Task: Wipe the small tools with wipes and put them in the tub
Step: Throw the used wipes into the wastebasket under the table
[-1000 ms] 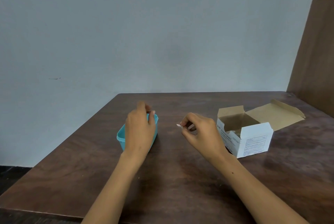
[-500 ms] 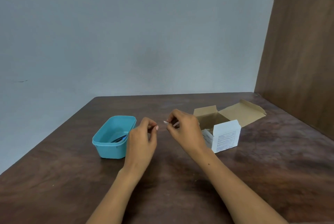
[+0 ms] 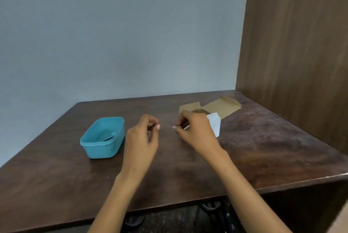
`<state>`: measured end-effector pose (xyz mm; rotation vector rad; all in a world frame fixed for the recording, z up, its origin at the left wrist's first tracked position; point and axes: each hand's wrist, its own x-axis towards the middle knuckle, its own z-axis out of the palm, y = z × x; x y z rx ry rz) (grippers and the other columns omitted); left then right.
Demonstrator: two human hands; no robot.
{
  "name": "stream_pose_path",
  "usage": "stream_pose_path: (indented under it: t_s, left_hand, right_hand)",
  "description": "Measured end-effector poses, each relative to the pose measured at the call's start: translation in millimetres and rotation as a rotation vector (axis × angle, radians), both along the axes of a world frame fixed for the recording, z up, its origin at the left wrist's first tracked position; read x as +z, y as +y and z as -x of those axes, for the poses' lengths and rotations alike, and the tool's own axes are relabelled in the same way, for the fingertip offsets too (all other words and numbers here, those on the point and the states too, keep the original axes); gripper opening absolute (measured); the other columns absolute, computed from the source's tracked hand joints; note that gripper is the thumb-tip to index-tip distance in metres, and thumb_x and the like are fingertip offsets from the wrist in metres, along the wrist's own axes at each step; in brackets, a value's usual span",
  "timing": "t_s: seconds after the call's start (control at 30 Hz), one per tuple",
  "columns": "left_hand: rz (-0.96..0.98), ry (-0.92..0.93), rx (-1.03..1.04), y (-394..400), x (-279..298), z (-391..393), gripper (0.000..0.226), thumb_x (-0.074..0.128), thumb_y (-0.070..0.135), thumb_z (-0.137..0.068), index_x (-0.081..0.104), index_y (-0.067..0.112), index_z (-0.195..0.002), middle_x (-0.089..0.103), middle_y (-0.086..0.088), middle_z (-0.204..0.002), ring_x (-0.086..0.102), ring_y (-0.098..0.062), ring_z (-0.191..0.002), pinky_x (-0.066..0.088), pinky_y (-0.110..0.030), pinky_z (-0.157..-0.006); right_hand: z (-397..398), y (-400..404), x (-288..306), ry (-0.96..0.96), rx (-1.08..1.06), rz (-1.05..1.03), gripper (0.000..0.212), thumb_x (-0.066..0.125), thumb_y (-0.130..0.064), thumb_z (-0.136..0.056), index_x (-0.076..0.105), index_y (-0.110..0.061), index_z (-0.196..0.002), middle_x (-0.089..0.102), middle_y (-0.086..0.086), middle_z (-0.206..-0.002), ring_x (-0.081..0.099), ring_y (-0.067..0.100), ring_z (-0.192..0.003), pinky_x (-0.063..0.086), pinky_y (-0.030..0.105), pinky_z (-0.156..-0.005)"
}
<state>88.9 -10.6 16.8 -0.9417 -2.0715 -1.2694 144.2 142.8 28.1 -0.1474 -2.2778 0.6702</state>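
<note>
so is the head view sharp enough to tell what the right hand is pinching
Head view: soft and slightly blurred, evenly lit without glare; the right hand pinches a small white item too tiny to identify; the tub contents read only as dark shapes.

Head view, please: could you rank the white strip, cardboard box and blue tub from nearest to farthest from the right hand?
1. White strip, pinched in the right hand.
2. Cardboard box, directly behind that hand.
3. Blue tub, far left, beyond the left hand.
</note>
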Motion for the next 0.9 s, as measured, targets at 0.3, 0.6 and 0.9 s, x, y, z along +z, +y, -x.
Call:
stream_pose_path:
  t_s: [0.3, 0.6, 0.9]
  left_hand:
    - [-0.150, -0.214, -0.444, 40, -42, -143, 0.015, 0.061, 0.008, -0.089, 0.062, 0.023, -0.093, 0.069, 0.017, -0.090, 0.064, 0.008, -0.088, 0.049, -0.009, -0.073]
    - [0.150, -0.413, -0.630, 105, -157, -190, 0.011, 0.057, 0.013, -0.091, 0.060, 0.022, -0.097, 0.070, 0.014, -0.091, 0.064, 0.005, -0.087, 0.054, -0.020, -0.073]
    - [0.420, -0.516, -0.515, 154, -227, -183, 0.010, 0.057, 0.012, -0.090, 0.061, 0.015, -0.098, 0.072, 0.003, -0.094, 0.069, -0.009, -0.086, 0.056, -0.023, -0.072]
  right_hand:
    - [-187, 11, -31, 0.013, -0.211, 0.160, 0.007, 0.071, -0.014, -0.068, 0.063, -0.013, -0.069, 0.066, -0.006, -0.065, 0.063, 0.004, -0.065, 0.050, 0.016, -0.060]
    - [-266, 51, -165, -0.280, -0.700, 0.298, 0.016, 0.073, -0.006, -0.071, 0.062, -0.018, -0.070, 0.064, -0.009, -0.064, 0.061, 0.005, -0.061, 0.053, 0.025, -0.057]
    - [-244, 101, -275, -0.512, -0.996, 0.587, 0.007, 0.063, -0.006, -0.081, 0.067, -0.008, -0.086, 0.069, 0.015, -0.088, 0.063, 0.033, -0.081, 0.044, 0.028, -0.066]
